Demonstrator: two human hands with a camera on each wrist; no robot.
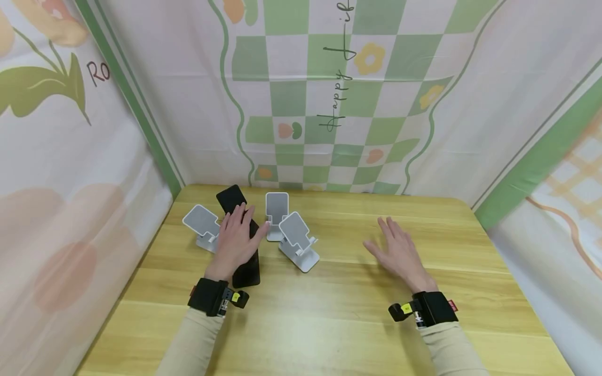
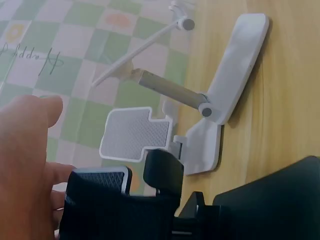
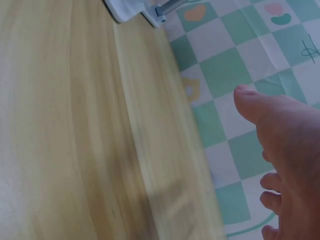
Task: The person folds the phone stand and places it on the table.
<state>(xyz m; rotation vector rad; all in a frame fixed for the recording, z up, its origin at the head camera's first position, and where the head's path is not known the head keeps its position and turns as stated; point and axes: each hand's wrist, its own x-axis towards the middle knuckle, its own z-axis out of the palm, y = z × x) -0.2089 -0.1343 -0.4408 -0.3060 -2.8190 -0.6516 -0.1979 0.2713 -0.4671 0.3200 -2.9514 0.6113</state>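
- Over the black flat-panelled stand (image 1: 246,272), your left hand (image 1: 235,240) is hovering, fingers released.
- Careless lowering is risking toppling it.
- Your right hand (image 1: 398,253) is gripping nothing.

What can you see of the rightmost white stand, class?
The stand is white, its smooth, hard-looking, rounded base flat on the table. A greyish arm slants from a hinge up to a tilted plate with a grey pad, white rim and two small hooks at its lower end. It stands unfolded, right of the middle stand, bearing nothing; whether the two touch is unclear. Neither the left hand nor the right hand touches it.
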